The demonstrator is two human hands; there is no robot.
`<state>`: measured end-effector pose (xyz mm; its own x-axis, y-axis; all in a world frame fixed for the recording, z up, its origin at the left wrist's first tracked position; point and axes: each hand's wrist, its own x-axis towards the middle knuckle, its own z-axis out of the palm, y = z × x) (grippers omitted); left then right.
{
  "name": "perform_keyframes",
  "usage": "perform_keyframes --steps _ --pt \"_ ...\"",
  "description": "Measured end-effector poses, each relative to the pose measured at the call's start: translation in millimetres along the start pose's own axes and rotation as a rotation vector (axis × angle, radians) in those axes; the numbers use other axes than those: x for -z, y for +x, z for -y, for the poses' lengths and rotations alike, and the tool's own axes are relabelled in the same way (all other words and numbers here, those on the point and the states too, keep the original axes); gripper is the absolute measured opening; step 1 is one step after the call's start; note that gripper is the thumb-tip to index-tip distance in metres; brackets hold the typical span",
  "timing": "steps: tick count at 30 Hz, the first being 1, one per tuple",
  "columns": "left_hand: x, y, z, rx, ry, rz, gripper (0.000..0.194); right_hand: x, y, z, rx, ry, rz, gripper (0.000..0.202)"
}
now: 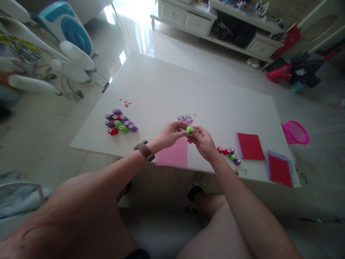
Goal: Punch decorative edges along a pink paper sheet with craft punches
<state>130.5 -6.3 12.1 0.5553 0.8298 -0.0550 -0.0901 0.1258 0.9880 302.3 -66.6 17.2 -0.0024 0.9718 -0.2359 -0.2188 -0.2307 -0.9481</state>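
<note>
Both hands meet over the near edge of the table. My left hand (170, 136), with a watch on its wrist, pinches a small green craft punch (189, 130) from the left. From the other side my right hand (204, 143) grips the same punch. Under them lies a pink sheet of paper (172, 154), small shapes cut along its side edge; whether it touches the punch I cannot tell. Just beyond the hands is a pile of tiny paper cut-outs (184, 117). Several purple, red and green punches (123, 128) cluster at the left, and several more (226, 150) stand right of my right hand.
Red sheets (251, 146) and a second stack with punched edges (280, 169) lie at the table's right. Red paper bits (126, 104) are scattered at the left. A pink basket (295, 132) stands beyond the right edge. A white cabinet (198, 23) is across the floor.
</note>
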Motion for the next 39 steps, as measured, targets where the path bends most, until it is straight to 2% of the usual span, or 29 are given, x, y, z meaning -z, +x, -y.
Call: perform_keyframes --steps 4,12,19,32,39 --pt "0.5 2 -3 0.069 -0.136 0.021 0.046 -1 0 3 0.0 -0.006 0.0 0.054" --pt "-0.8 -6 -3 0.143 -0.107 0.111 0.035 3 -4 -4 0.066 -0.11 0.013 0.048" --pt "-3.8 -9 1 0.199 -0.03 0.062 0.026 1 -7 -2 0.06 -0.22 0.025 0.051" --pt "-1.0 -8 1 0.269 -0.052 0.061 0.031 0 -3 -8 0.031 -0.181 0.008 0.051" --pt "-0.7 -11 3 0.258 0.004 0.059 0.027 -1 -5 -11 0.055 -0.178 0.012 0.048"
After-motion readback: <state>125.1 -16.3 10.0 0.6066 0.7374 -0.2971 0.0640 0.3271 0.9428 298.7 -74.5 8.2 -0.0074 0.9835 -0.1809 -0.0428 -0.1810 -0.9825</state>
